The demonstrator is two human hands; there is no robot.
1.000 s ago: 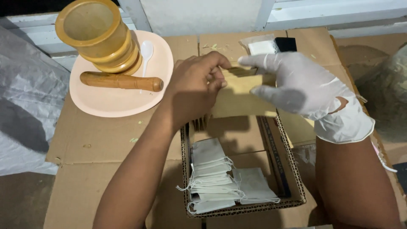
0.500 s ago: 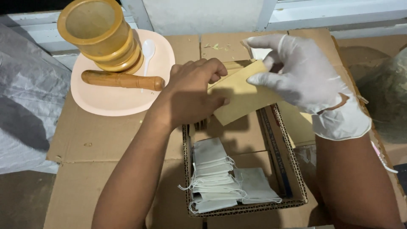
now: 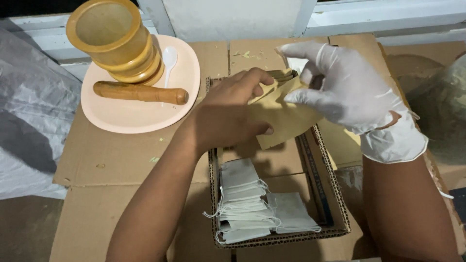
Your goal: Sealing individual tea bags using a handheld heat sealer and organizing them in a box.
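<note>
Resting in left hand [image 3: 228,116]: envelope [image 3: 286,116]

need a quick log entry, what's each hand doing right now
left hand: bare, closed on the brown paper envelope.
right hand: gloved, fingers spread, fingertips at the envelope's top edge.

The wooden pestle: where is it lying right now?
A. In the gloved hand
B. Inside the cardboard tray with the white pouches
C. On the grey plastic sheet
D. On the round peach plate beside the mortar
D: the wooden pestle lies flat on the peach plate, just in front of the yellow mortar, away from both hands.
</note>
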